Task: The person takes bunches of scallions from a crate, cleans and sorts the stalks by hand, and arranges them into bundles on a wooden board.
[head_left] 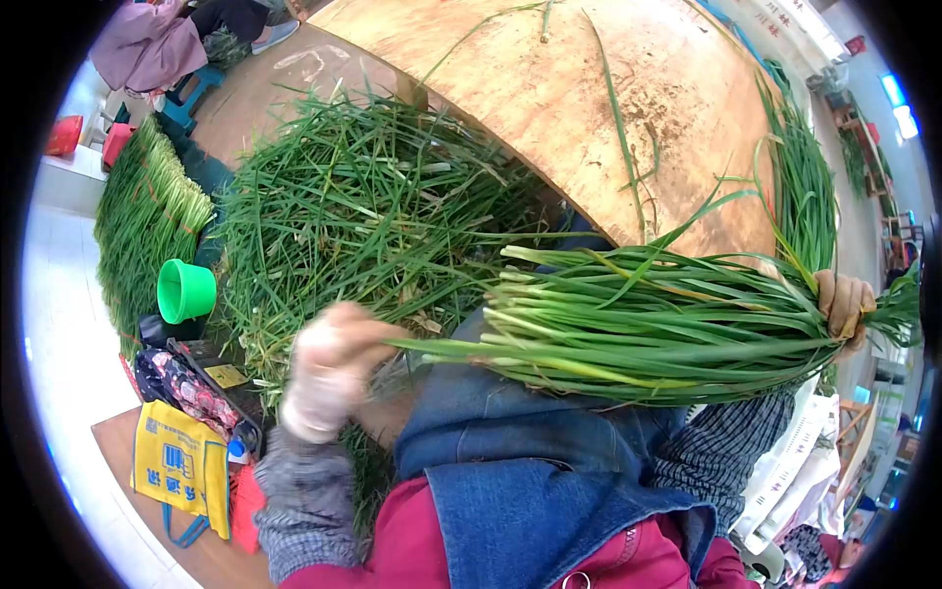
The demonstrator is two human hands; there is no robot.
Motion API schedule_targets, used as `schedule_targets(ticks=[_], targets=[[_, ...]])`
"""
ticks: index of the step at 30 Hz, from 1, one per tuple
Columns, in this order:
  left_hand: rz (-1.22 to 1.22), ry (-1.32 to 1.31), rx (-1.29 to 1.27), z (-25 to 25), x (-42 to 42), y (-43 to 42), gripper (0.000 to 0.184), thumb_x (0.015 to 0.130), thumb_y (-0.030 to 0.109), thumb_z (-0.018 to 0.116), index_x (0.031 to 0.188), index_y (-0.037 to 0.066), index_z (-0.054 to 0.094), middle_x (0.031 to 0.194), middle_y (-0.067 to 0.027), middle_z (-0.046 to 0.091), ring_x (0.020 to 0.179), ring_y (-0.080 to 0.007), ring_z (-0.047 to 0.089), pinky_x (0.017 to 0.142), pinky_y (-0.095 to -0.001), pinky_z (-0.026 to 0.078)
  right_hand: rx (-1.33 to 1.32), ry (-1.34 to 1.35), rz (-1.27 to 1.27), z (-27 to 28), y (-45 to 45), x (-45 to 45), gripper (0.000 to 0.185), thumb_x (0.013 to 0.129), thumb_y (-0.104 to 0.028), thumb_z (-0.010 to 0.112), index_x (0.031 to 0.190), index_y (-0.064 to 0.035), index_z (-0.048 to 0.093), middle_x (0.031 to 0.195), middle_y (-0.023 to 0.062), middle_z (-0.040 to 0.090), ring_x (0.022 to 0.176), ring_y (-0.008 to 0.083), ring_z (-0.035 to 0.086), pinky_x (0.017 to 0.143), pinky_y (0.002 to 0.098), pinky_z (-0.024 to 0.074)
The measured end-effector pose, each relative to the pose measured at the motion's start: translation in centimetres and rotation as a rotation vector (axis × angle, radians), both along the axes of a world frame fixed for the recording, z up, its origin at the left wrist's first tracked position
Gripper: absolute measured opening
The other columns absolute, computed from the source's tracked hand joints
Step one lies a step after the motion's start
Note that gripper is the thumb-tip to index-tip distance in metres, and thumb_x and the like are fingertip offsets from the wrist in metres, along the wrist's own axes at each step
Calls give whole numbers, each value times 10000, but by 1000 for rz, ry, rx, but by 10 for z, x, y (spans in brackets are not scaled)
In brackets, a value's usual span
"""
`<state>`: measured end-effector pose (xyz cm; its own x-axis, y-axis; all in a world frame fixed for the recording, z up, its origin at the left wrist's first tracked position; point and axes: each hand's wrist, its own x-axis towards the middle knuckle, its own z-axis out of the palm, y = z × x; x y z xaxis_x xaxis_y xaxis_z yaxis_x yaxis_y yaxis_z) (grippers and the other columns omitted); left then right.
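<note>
A big bunch of long green leafy stalks (648, 324) lies across the lap, its pale cut ends pointing left. My right hand (846, 306) is closed around the leafy end of this bunch at the right. At the bunch's left side, my left hand (339, 358) is blurred by motion, its fingers pinched at the end of one green stalk (432, 347) that reaches toward the bunch. A blue denim apron (549, 422) shows under the bunch.
A heap of loose green leaves (353, 196) lies ahead on the left. The wooden table (687, 108) holds stray leaves and dirt. At the left are stacked bunches (147, 216), a green bucket (186, 292) and a yellow bag (181, 461). Another person (147, 44) sits at the top left.
</note>
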<state>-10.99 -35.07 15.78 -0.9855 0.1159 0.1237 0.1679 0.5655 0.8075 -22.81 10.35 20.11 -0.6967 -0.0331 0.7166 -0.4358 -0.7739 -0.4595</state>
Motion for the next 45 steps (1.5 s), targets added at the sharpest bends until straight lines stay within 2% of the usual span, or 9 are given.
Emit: schedule_targets(ticks=[3, 5, 6, 11, 24, 29, 31, 35, 45], targets=[[445, -272, -195, -7, 33, -88, 106, 670, 4, 656, 772, 32, 662, 711, -72, 548, 693, -221, 537, 629, -320, 438, -46, -1, 28, -5, 5, -3, 194, 776, -107, 612, 920, -53, 493, 637, -60, 475, 548, 53, 441, 565, 208, 338], [461, -256, -1294, -12, 53, -119, 93, 674, 34, 659, 763, 60, 650, 743, -72, 539, 780, -246, 528, 725, -376, 414, -71, -38, 29, -6, 5, -1, 168, 770, -109, 610, 874, -55, 490, 640, -54, 490, 569, 51, 463, 586, 208, 353], [536, -283, -1374, -14, 59, -114, 121, 677, 67, 664, 795, 85, 639, 795, -75, 538, 842, -260, 510, 785, -409, 384, -77, -39, 16, -6, 5, 0, 168, 771, -108, 607, 876, -53, 489, 640, -53, 491, 570, 51, 464, 588, 208, 353], [-77, 60, -39, 3, 3, 31, 298, 712, -32, 590, 982, 85, 636, 939, -104, 619, 797, -273, 617, 685, -326, 504, -42, -44, 16, -1, 1, -2, 155, 785, -91, 584, 907, -50, 498, 622, -55, 455, 547, 56, 437, 570, 214, 341], [-56, 103, -33, -20, -20, 29, 159, 690, -9, 666, 835, 57, 659, 723, -98, 614, 636, -228, 612, 563, -294, 495, -6, -249, -91, 3, -3, 8, 82, 843, -128, 511, 854, -63, 463, 652, -49, 384, 588, 72, 347, 620, 234, 294], [510, -153, -1202, -19, 28, -92, 175, 718, 24, 634, 888, 65, 631, 831, -109, 615, 766, -250, 615, 701, -345, 506, 89, -378, 66, 7, 5, 8, 163, 875, -176, 481, 774, -93, 384, 703, -7, 345, 669, 128, 324, 677, 279, 293], [387, 255, -993, -11, 29, -62, 284, 705, 43, 658, 984, 67, 614, 919, -123, 607, 827, -280, 607, 726, -340, 504, 94, -441, 71, 8, 8, 10, 201, 879, -187, 478, 750, -96, 353, 726, 11, 329, 678, 148, 305, 683, 286, 295], [-71, -42, -183, 31, -4, 65, 381, 686, 52, 692, 1056, 62, 604, 1027, -146, 589, 926, -266, 598, 770, -322, 496, 83, -629, -137, 7, 24, 12, 240, 869, -190, 491, 724, -90, 327, 729, 21, 304, 675, 155, 269, 694, 295, 278], [86, 269, -101, -1, -11, 20, 127, 738, -27, 630, 842, 45, 642, 723, -80, 604, 637, -192, 569, 583, -274, 453, 79, -634, -45, 11, 18, 11, 207, 866, -196, 489, 738, -86, 371, 719, 20, 336, 702, 163, 320, 721, 317, 296]])
